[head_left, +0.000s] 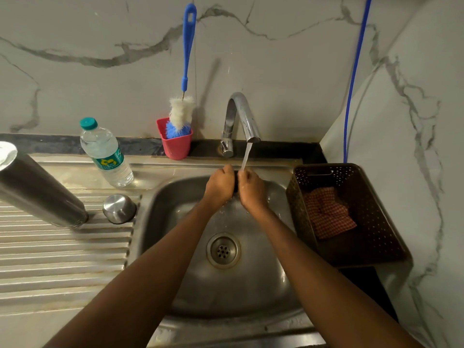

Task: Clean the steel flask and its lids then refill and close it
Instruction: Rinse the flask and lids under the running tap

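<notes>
Steel flask [37, 189]: 1 tall body, apparently uncapped, standing on the ribbed drainboard [62, 247] left of the sink [251, 285], with 1 steel cup lid [119, 208] just beside it. It is rigid, likely weighty and slick when wet, and best taken in a full wrap round mid-body. 1 small dark piece [236, 183], probably the inner lid, sits under the tap [241, 116] stream, with left hand [219, 185] and right hand [252, 189] both curled on it; it looks light and slippery and is mostly hidden.
</notes>
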